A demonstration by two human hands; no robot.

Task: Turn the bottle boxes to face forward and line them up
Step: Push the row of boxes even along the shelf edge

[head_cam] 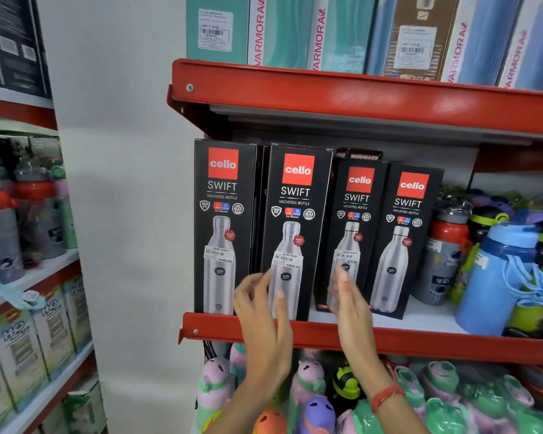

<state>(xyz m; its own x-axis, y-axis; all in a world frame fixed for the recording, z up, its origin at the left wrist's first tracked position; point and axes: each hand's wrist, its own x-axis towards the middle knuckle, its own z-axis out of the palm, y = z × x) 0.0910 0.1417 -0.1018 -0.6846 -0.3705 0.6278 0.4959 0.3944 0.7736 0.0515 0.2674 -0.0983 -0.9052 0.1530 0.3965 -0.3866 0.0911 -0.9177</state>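
Several tall black Cello Swift bottle boxes stand on the red-edged shelf, fronts showing. The leftmost box and the second box sit at the shelf's front edge. A third box and a fourth box stand further back and lean slightly. My left hand is open, its fingers in front of the second box's lower left side. My right hand, also open, is blurred in front of the third box's lower part. Neither hand grips anything.
Loose bottles, red and blue, crowd the shelf's right part. A black Modware box stands behind the Cello row. Teal and blue boxes fill the shelf above, colourful kids' bottles the shelf below. Another rack stands left.
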